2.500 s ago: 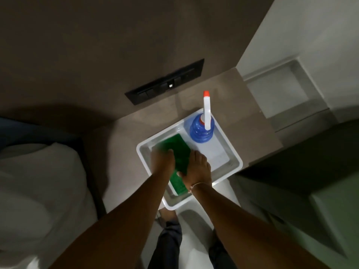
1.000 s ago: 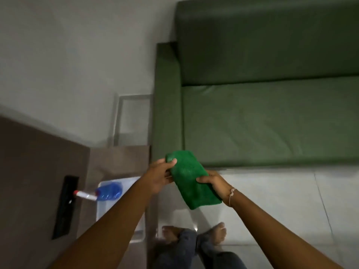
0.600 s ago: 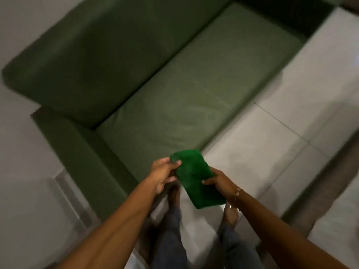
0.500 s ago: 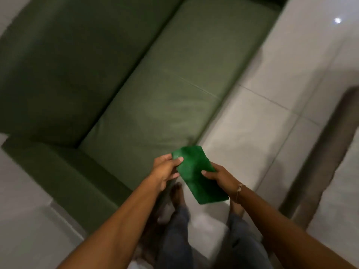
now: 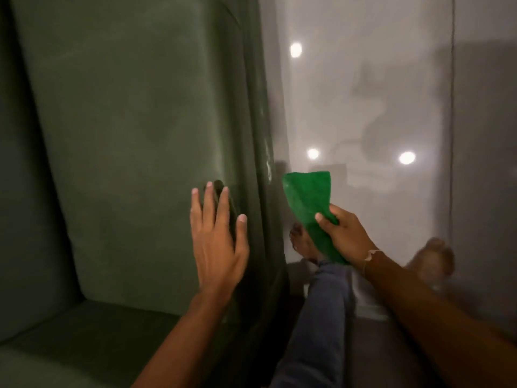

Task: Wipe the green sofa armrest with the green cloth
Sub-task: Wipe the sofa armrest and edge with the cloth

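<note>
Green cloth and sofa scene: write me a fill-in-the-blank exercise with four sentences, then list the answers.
1. The green cloth is gripped by the ______ hand alone.
2. The left hand lies open and flat on the sofa's ______ cushion surface.
3. The cloth hangs over the glossy ______, not over the green sofa.
4. The right hand wears a thin ______ at the wrist.

Missing words: right; green; floor; bracelet
</note>
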